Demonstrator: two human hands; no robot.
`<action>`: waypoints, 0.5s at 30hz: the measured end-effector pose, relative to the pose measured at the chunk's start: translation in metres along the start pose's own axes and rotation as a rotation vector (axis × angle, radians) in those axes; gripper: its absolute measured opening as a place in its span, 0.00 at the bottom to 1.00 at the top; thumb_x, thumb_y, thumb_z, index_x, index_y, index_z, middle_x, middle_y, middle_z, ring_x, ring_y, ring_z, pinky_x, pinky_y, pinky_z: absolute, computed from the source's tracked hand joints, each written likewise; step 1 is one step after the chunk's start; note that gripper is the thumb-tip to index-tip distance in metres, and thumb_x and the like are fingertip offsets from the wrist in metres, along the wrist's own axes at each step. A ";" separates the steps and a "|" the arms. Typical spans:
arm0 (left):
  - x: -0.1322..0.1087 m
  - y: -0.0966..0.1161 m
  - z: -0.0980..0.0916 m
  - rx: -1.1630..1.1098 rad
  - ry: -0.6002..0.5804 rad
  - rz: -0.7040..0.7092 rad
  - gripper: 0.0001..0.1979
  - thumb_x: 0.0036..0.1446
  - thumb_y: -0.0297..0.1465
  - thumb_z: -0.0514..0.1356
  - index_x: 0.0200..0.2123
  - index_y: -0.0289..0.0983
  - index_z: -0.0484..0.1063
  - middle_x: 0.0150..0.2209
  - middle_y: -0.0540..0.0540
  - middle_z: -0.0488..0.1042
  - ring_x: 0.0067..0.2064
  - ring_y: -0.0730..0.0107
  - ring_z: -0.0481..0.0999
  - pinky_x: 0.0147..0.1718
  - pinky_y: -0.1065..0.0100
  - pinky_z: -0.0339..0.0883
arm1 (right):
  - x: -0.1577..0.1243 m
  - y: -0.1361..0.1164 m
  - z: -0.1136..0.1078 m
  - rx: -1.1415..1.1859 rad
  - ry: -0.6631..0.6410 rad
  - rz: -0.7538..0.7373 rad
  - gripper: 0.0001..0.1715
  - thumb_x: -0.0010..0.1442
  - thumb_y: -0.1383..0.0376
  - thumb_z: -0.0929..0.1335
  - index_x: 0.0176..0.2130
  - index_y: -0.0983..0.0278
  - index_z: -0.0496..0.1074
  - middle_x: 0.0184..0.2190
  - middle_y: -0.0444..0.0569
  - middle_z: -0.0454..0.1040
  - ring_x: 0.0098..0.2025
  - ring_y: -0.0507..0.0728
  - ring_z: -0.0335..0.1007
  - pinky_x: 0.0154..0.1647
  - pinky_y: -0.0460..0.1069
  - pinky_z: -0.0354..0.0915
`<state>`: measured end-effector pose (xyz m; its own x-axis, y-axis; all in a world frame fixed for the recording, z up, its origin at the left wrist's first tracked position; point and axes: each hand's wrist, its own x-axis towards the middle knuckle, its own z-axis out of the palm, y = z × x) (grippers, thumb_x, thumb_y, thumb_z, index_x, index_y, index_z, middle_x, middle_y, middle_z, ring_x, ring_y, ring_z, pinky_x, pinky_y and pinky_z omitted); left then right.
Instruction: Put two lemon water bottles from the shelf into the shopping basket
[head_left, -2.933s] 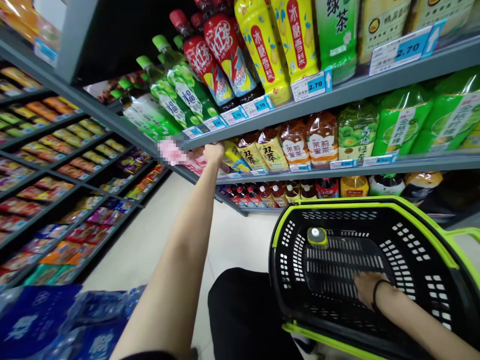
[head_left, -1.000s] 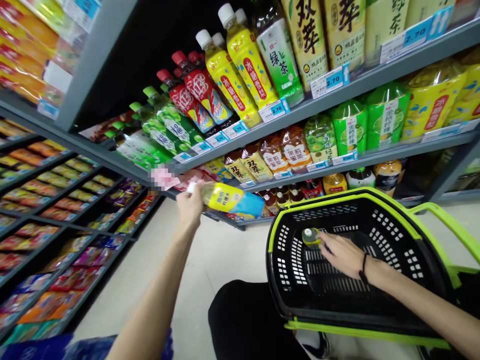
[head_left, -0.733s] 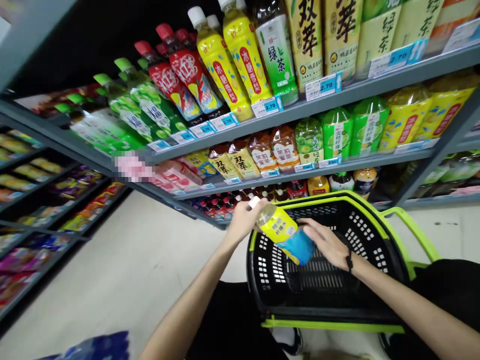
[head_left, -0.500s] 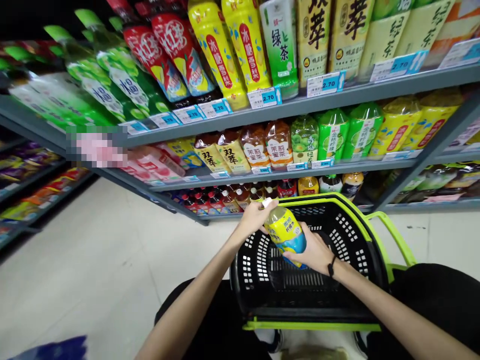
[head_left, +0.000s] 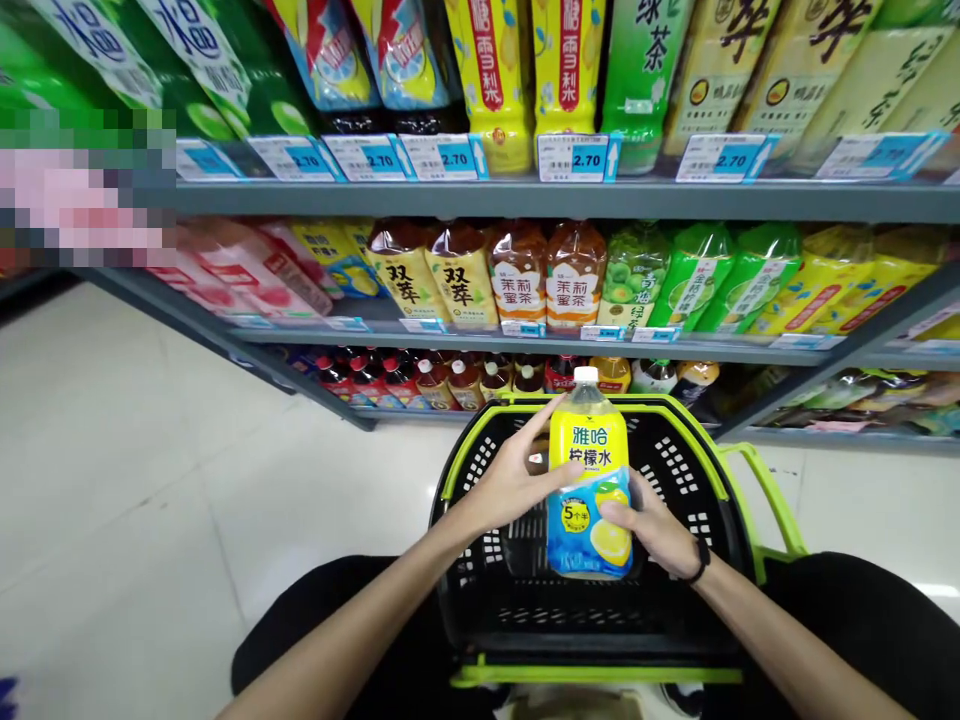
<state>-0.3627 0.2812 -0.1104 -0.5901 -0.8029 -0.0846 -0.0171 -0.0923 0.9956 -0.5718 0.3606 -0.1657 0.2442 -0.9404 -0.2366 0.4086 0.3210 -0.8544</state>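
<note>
A yellow and blue lemon drink bottle point(head_left: 589, 490) with a white cap stands upright between my two hands, its label facing me. My left hand point(head_left: 517, 475) grips its left side, thumb across the front of the label. On the right side my right hand point(head_left: 656, 520) holds it lower down, thumb on the front and a dark band on the wrist. Directly beneath the bottle is a black basket point(head_left: 585, 620) with lime-green rims.
Shelves point(head_left: 525, 200) of bottled drinks with price tags run across the front. The basket's green handle point(head_left: 772, 500) sticks out at the right. My knees flank the basket. Pale floor tiles point(head_left: 150, 440) show at left.
The bottle has turned from tilted to upright, its label now facing me. My left hand has moved from the cap to the bottle's side. The view has come closer to the shelves.
</note>
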 end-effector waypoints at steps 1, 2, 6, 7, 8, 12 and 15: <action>-0.002 0.001 0.002 0.003 0.014 0.008 0.50 0.61 0.41 0.72 0.78 0.48 0.49 0.67 0.37 0.71 0.58 0.51 0.80 0.53 0.55 0.80 | -0.001 -0.001 0.000 0.008 -0.011 0.010 0.44 0.50 0.48 0.83 0.58 0.61 0.69 0.55 0.56 0.80 0.53 0.66 0.81 0.58 0.62 0.76; -0.003 0.002 0.003 0.011 0.022 0.018 0.50 0.60 0.40 0.72 0.78 0.48 0.49 0.66 0.37 0.72 0.58 0.52 0.80 0.52 0.56 0.81 | -0.002 -0.002 0.000 0.011 -0.019 0.017 0.45 0.50 0.48 0.84 0.59 0.61 0.69 0.56 0.56 0.80 0.53 0.67 0.80 0.58 0.63 0.76; -0.009 -0.003 0.008 0.108 0.056 0.091 0.48 0.60 0.40 0.73 0.77 0.47 0.52 0.68 0.38 0.70 0.62 0.50 0.77 0.55 0.56 0.79 | -0.004 -0.001 0.002 -0.006 -0.011 0.045 0.46 0.51 0.44 0.83 0.59 0.61 0.69 0.53 0.57 0.81 0.53 0.68 0.81 0.57 0.64 0.76; -0.010 -0.005 0.009 0.146 0.065 0.113 0.48 0.60 0.39 0.73 0.77 0.47 0.53 0.69 0.38 0.69 0.63 0.49 0.76 0.57 0.55 0.79 | -0.005 -0.001 0.002 -0.017 -0.001 0.050 0.46 0.51 0.43 0.82 0.58 0.61 0.70 0.53 0.57 0.81 0.53 0.69 0.81 0.57 0.64 0.76; -0.012 -0.006 0.010 0.181 0.073 0.134 0.48 0.59 0.39 0.73 0.76 0.48 0.54 0.70 0.39 0.67 0.65 0.49 0.75 0.58 0.55 0.78 | -0.006 0.000 0.002 -0.026 0.008 0.052 0.47 0.51 0.41 0.81 0.58 0.61 0.70 0.52 0.58 0.81 0.52 0.69 0.81 0.57 0.65 0.76; -0.020 -0.009 0.016 0.284 0.085 0.209 0.46 0.58 0.36 0.74 0.75 0.50 0.56 0.71 0.40 0.66 0.65 0.50 0.75 0.60 0.56 0.77 | -0.007 0.002 0.001 -0.058 0.021 0.020 0.47 0.51 0.41 0.81 0.58 0.61 0.69 0.53 0.58 0.81 0.52 0.68 0.81 0.57 0.65 0.76; -0.026 -0.010 0.018 0.342 0.104 0.255 0.46 0.58 0.36 0.74 0.74 0.48 0.57 0.69 0.39 0.67 0.64 0.50 0.75 0.60 0.56 0.76 | -0.008 0.003 -0.001 -0.092 -0.002 -0.019 0.46 0.51 0.43 0.82 0.59 0.61 0.69 0.53 0.58 0.81 0.51 0.68 0.81 0.56 0.64 0.76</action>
<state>-0.3621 0.3139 -0.1177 -0.5263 -0.8312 0.1795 -0.1583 0.3031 0.9397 -0.5735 0.3685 -0.1666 0.2394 -0.9459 -0.2190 0.3311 0.2916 -0.8974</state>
